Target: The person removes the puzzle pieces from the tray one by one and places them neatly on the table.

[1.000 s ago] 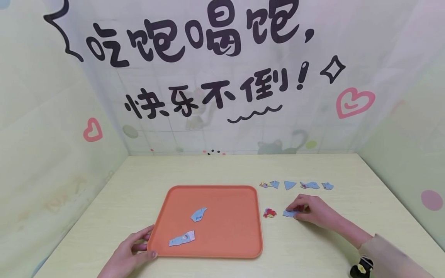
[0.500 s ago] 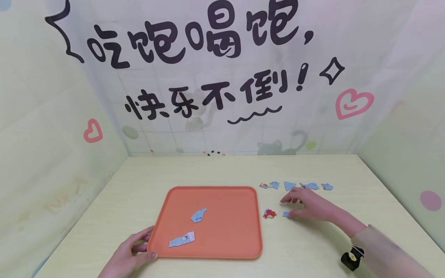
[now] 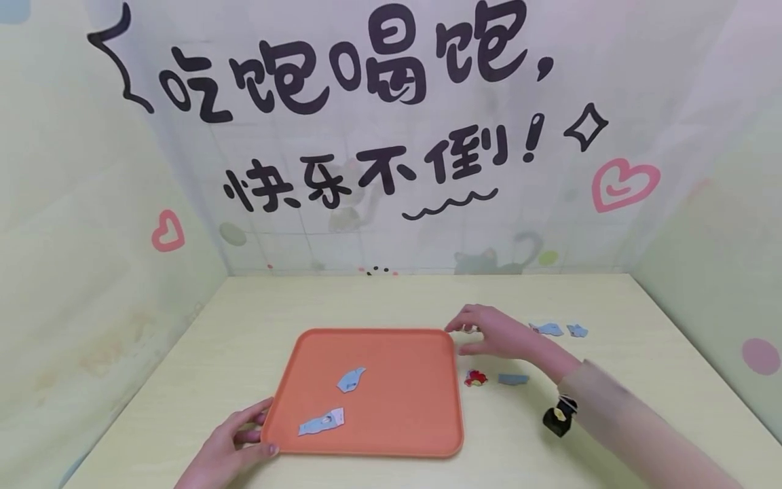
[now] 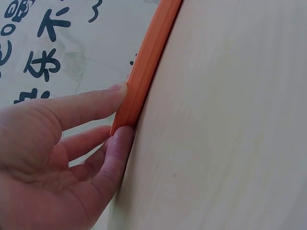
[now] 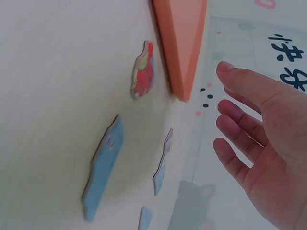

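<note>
At the front left corner of an orange tray [image 3: 397, 394], my left hand [image 3: 229, 441] holds the rim between thumb and fingers. Inside the tray lie two light-blue puzzle pieces: a pointed one [image 3: 351, 380] and a long one [image 3: 321, 422]. My right hand [image 3: 491, 331] hovers by the tray's back right corner, fingers loosely bent and holding nothing. Beneath it, a pale puzzle piece [image 5: 163, 163] and a blue triangular piece [image 5: 145, 219] show in the right wrist view. A red puzzle piece [image 3: 475, 378] and a blue strip-shaped piece [image 3: 513, 379] lie nearer the front.
Further right in the back row are a long blue piece [image 3: 548, 329] and a small blue piece [image 3: 577, 331]. Light wooden tabletop [image 3: 256, 305] surrounds the tray. Printed cloth walls [image 3: 379, 231] enclose the back and sides.
My right hand has let go of the blue strip-shaped piece, leaving it on the table, and moved left and back over the rear row. My left hand stays at the tray corner.
</note>
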A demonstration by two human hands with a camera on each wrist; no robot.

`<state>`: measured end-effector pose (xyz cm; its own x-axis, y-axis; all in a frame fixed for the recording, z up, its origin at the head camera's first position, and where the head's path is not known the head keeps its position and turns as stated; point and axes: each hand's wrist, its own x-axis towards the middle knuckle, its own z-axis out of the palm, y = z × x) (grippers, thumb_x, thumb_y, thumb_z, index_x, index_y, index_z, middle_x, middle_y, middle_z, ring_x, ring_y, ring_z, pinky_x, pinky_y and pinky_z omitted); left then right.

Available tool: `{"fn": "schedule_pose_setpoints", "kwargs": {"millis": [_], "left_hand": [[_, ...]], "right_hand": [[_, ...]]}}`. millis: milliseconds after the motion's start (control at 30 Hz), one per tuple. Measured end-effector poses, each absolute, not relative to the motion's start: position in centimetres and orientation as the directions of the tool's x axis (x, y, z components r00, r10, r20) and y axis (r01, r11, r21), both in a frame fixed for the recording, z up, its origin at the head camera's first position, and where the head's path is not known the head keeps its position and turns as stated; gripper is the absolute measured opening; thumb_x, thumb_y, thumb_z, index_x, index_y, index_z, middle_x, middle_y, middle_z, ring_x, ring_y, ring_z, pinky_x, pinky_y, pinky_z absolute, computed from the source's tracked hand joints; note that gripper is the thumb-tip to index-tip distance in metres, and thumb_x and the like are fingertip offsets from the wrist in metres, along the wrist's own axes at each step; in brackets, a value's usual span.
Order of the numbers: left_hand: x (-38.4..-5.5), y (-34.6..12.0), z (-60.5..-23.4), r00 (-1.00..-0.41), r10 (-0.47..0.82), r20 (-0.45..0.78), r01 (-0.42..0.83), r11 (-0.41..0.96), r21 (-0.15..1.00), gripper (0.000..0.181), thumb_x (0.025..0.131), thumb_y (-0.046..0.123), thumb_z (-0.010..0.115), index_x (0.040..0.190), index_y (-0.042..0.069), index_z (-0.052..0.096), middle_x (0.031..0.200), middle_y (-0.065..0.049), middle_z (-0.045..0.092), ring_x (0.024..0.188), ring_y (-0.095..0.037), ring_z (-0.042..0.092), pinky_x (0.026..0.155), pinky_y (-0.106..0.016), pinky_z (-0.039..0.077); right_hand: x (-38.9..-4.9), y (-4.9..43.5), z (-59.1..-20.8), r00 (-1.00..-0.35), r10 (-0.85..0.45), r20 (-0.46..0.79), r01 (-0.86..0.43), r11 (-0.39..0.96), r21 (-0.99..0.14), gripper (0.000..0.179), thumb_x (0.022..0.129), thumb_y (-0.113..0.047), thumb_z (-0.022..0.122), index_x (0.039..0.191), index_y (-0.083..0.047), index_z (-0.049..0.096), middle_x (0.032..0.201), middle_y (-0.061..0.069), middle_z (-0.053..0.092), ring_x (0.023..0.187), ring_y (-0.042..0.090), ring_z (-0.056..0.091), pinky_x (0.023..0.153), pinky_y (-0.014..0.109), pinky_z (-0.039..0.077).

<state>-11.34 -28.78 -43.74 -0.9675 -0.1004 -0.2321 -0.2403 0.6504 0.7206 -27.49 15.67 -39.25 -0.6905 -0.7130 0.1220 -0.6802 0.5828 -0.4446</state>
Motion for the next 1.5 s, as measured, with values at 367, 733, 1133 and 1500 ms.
{"fn": "schedule_pose_setpoints", "kwargs": {"millis": [367,733,1133,1500], "left_hand": [[-11.3,-28.6,-43.7,-0.964,-0.116,-0.238,-0.255,0.648,0.718,0.078,0.08,0.019,0.082,0.147,0.006,0.044,0.129,-0.011,0.059,0.104,-0.017,0.059,0.083,-0.031,0.05],[-11.0,-28.8,-43.6,-0.969,-0.096,-0.229,-0.237,0.631,0.738,0.08,0.079,0.021,0.083,0.148,0.006,0.044,0.127,-0.009,0.059,0.105,-0.018,0.062,0.084,-0.029,0.05],[-10.9,-28.6,-43.4,-0.968,-0.099,-0.231,-0.24,0.634,0.735,0.078,0.08,0.02,0.082,0.148,0.007,0.044,0.128,-0.009,0.058,0.106,-0.017,0.061,0.085,-0.03,0.049],[-10.8,-28.7,-43.4,-0.97,-0.098,-0.224,-0.235,0.63,0.741,0.079,0.08,0.019,0.082,0.149,0.008,0.043,0.13,-0.01,0.057,0.107,-0.017,0.061,0.085,-0.027,0.05]], "right_hand": [[-29.2,7.9,-38.8,-0.637,-0.761,0.123,-0.719,0.529,-0.451,0.035,0.088,-0.02,0.075,0.122,-0.014,0.069,0.114,0.001,0.066,0.106,0.018,0.06,0.091,0.036,0.052],[-29.3,0.8,-39.7,-0.534,-0.844,0.051,-0.752,0.447,-0.485,0.04,0.089,-0.024,0.075,0.127,-0.015,0.067,0.12,0.004,0.065,0.109,0.021,0.059,0.097,0.03,0.049],[-27.8,-2.1,-41.9,-0.466,-0.883,-0.056,-0.648,0.384,-0.658,0.041,0.087,-0.027,0.077,0.126,-0.02,0.067,0.125,-0.006,0.063,0.117,0.01,0.056,0.101,0.021,0.046],[-27.4,-2.5,-42.5,-0.483,-0.874,-0.053,-0.605,0.377,-0.701,0.028,0.085,-0.015,0.078,0.113,-0.017,0.072,0.112,-0.004,0.065,0.103,0.009,0.058,0.093,0.018,0.047]]}}
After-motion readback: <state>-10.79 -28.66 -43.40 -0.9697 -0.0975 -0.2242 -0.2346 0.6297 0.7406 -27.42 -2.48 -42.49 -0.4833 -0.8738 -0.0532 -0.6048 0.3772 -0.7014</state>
